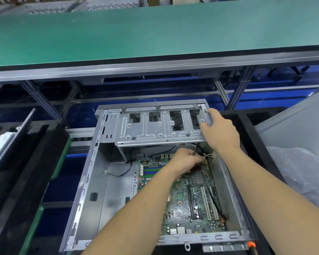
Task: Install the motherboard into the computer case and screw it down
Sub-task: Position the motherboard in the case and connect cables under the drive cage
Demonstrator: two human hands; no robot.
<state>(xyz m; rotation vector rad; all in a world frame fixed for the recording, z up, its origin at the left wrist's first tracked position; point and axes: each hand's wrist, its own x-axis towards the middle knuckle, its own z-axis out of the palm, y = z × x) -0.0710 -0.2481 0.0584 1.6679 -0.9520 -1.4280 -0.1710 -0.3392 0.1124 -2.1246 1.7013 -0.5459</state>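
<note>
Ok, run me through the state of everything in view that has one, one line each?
Computer case: side open, lying flat on the bench.
Motherboard: lying inside the case, right half; screws not discernible.
Drive cage: at the case's far end, above the floor, empty.
Left hand: curled around black cables at the board's far edge.
Right hand: gripping the drive cage's right end.
Black cable: loose on the case floor.

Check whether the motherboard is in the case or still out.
In. The motherboard lies flat on the floor of the computer case, between its side walls.
</note>
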